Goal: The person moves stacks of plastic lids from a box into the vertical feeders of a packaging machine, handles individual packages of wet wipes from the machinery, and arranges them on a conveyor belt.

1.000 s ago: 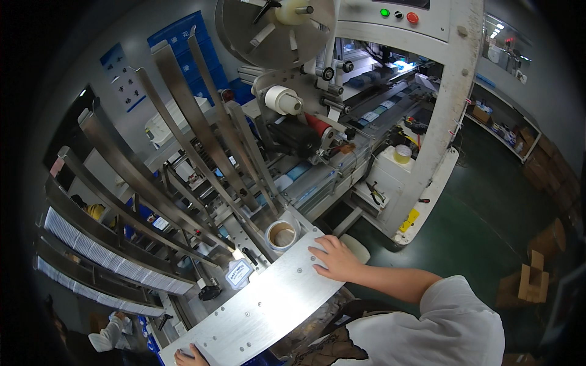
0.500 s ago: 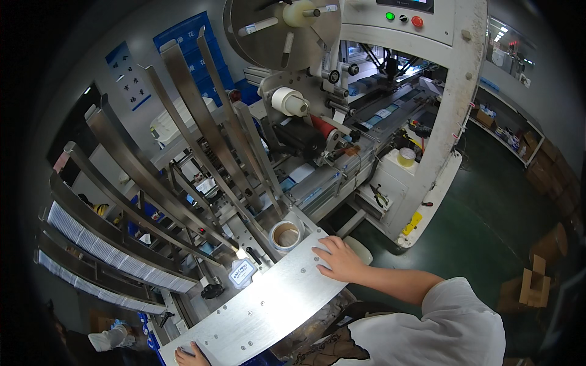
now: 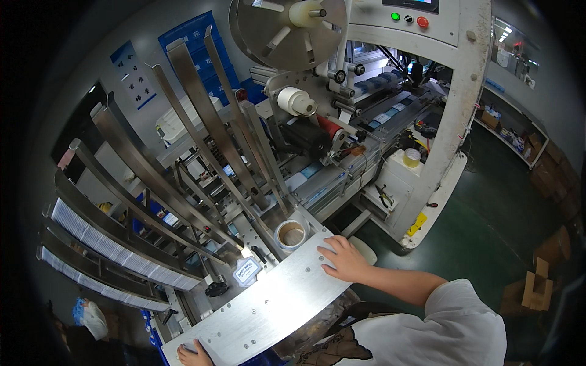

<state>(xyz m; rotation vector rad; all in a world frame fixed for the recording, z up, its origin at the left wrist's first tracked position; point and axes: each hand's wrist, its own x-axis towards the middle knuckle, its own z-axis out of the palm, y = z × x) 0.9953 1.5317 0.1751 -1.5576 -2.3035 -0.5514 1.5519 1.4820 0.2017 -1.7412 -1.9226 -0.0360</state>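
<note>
A long bare metal plate [image 3: 262, 308] runs across the near side of the machine, and both my hands rest on it. On its right end lies my right hand [image 3: 346, 259], fingers spread and holding nothing. At the lower left, my left hand [image 3: 194, 354] touches the plate's left end with its fingers stretched out; the picture's lower edge cuts off part of it. Between them, at the plate's far edge, sit small white cards with a blue border [image 3: 246, 271], overlapping. Closest to my right hand beyond the plate is a wide tape roll [image 3: 290, 235] lying on its side.
Tall curved metal guides [image 3: 146, 171] rise on the left, with long stacks of white cards [image 3: 116, 247] between them. A large reel [image 3: 287, 30] and a conveyor [image 3: 378, 122] stand ahead. Pliers [image 3: 386, 196] lie on a ledge, a cardboard box [image 3: 537, 285] at right.
My hands have stayed on the plate. The large reel has turned and the pieces on the conveyor have shifted. A person at the lower left has moved. The whole view has shifted slightly.
</note>
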